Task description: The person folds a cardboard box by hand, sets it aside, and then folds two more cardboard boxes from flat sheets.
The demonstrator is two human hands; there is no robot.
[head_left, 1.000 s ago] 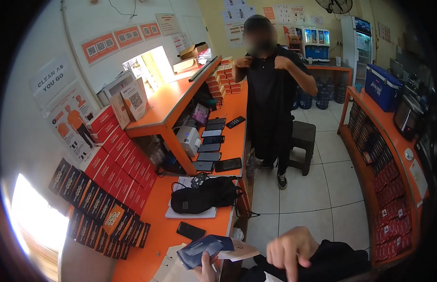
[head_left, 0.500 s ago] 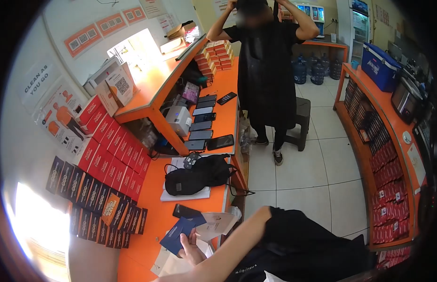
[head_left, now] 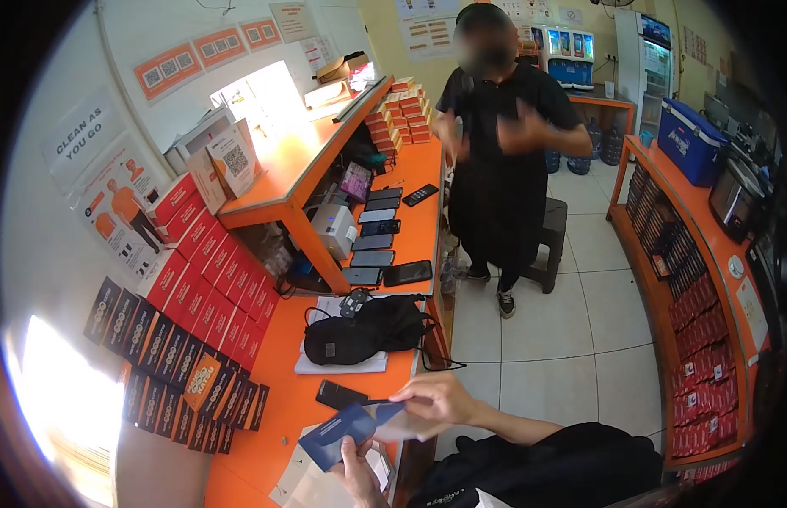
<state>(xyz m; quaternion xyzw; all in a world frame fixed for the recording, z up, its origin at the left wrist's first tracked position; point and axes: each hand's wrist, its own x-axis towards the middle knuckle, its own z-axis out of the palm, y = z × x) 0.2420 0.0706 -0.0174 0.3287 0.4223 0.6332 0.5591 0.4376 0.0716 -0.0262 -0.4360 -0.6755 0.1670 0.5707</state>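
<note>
My left hand (head_left: 357,468) is closed on a dark blue booklet (head_left: 330,442), thumb across its front, close over the orange counter (head_left: 249,474). My right hand (head_left: 436,400) reaches in from the right, fingertips pinched at the top of a pale, blurred sheet with a blue corner (head_left: 403,423), which overlaps the booklet's right side. Beneath the booklet lie white papers (head_left: 313,489). A black phone (head_left: 341,394) rests just beyond it on the counter. Black fabric (head_left: 546,466) covers my lap area.
A black bag (head_left: 351,334) lies on papers farther along the counter. Several phones (head_left: 372,243) line the desk beyond. Red boxes (head_left: 211,288) and dark boxes (head_left: 169,364) stack at left. A person in a black apron (head_left: 499,178) stands ahead by a stool (head_left: 550,245). Shelves (head_left: 690,296) stand right.
My right hand has come up from the lower edge to the sheet beside the booklet. The person ahead has lowered both arms from the head to the chest.
</note>
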